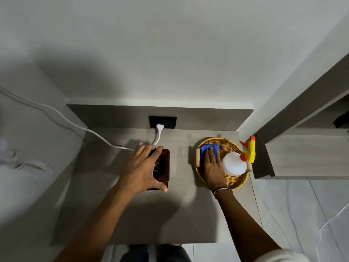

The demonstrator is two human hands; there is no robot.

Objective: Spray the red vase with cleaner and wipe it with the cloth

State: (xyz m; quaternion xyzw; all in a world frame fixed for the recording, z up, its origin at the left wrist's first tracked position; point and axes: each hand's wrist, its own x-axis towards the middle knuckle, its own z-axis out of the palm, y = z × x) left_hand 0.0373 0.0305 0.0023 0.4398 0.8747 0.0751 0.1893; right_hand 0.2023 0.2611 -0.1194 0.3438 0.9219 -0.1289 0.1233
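Left hand (143,169) spread over red vase (162,167), steadying; right hand (212,163) flat on cloth (208,149) in basket (236,183), unclosed. Pinch cloth fully, clear of spray bottle (235,164).

Seen from above, a grey tabletop (117,214) fills the middle of the frame. Left of centre, the left hand (141,171) lies spread over a dark red vase (163,167), fingers reaching past its far end and thumb at its near edge. Right of centre sits a round wicker basket (236,183). Inside it the right hand (214,167) presses flat on a blue cloth (206,150), just beside a white spray bottle (234,166) with a yellow and orange trigger head. A white cable (75,123) runs from the left edge to a black wall socket (162,121) above the vase.
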